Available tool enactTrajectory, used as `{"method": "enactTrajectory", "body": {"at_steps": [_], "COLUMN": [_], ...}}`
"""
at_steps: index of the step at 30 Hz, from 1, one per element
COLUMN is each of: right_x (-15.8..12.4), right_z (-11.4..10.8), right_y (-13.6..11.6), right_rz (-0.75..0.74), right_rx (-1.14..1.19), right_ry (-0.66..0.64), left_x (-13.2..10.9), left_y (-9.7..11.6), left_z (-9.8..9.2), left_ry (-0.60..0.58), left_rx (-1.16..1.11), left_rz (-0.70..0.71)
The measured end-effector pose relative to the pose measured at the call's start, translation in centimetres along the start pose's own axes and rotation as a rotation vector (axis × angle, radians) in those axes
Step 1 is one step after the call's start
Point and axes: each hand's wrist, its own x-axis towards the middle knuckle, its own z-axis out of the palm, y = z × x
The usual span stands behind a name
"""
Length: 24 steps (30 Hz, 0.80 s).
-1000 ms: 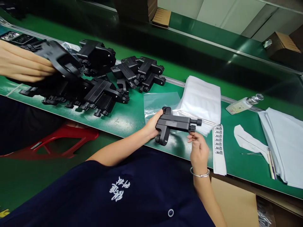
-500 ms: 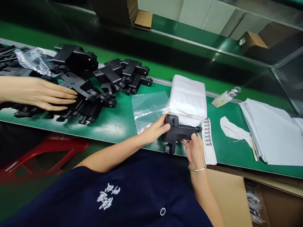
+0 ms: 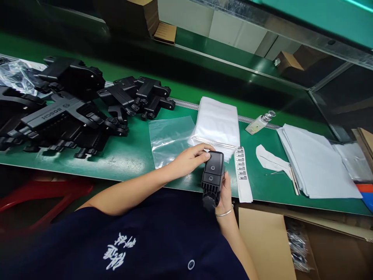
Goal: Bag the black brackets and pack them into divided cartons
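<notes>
Between both hands, close to the bench's front edge, is a black plastic clamp bracket point(image 3: 212, 173) with a ribbed lower part and a dark knob. Two small round marks show on its face. My left hand point(image 3: 196, 158) grips its top left, thumb on the upper face. My right hand point(image 3: 225, 191) holds it from the right, some fingers hidden behind it. A clear plastic bag point(image 3: 167, 136) lies flat beyond my left forearm. Just behind the bracket rises a stack of clear bags point(image 3: 218, 122). A strip of printed labels point(image 3: 241, 171) is right of my right hand.
Piled black brackets point(image 3: 67, 116) cover the bench's left; a smaller heap point(image 3: 140, 95) sits beside them. Rightward are a small bottle point(image 3: 260, 122), a white paper scrap point(image 3: 271, 158) and white sheets point(image 3: 317, 163). An open carton point(image 3: 262, 241) stands below the edge.
The bracket has been turned so its marked face shows, and the right hand shifted with it. Another person's hand has left the pile at left. The view has swung right.
</notes>
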Motion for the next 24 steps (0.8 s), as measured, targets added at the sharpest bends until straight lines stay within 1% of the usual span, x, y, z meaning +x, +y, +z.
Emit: {"method": "enactTrajectory", "body": {"at_steps": [3,4,5,7,9,10,11,13,15,18,21,24], "right_x": [-0.5,-0.7,-1.0,-1.5,-1.7,-1.7,-1.6,-1.5,-1.3,-1.0,-0.8,-0.7], "right_z": [-1.2,-1.7,-2.1,-3.0,-3.7,-3.9,-4.1,-4.4,-4.4,-3.8,-2.9,-2.1], "right_y": [-0.8,-1.1,-1.4,-2.1,-2.7,-3.0,-3.3,-3.8,-4.2,-4.3,-4.1,-4.1], "right_rz": [-0.267,-0.35,-0.417,-0.486,-0.477,-0.457,-0.426,-0.36,-0.31,-0.273,-0.237,-0.234], "right_rx": [0.001,-0.028,-0.068,-0.135,-0.152,-0.145,-0.137,-0.139,-0.17,-0.21,-0.189,-0.207], "right_ry": [0.075,0.077,0.062,0.0,-0.046,-0.056,-0.067,-0.091,-0.092,-0.006,0.06,0.081], "left_x": [-1.3,-1.7,-2.1,-2.7,-2.9,-2.8,-2.8,-2.6,-2.4,-2.5,-2.7,-2.7], "left_y": [0.6,0.6,0.6,0.4,0.2,0.0,-0.1,-0.6,-1.3,-2.5,-3.4,-3.8], "left_z": [-0.9,-1.2,-1.4,-1.8,-1.8,-1.7,-1.6,-1.1,-0.6,0.2,0.6,0.3], "left_ry": [-0.179,-0.231,-0.266,-0.278,-0.251,-0.235,-0.215,-0.173,-0.137,-0.085,-0.02,0.024], "left_rx": [0.136,0.179,0.212,0.243,0.219,0.17,0.084,-0.184,-0.488,-0.816,-0.975,-1.026], "left_rz": [0.031,0.037,0.045,0.061,0.039,0.005,-0.037,-0.138,-0.29,-0.565,-0.751,-0.854]}}
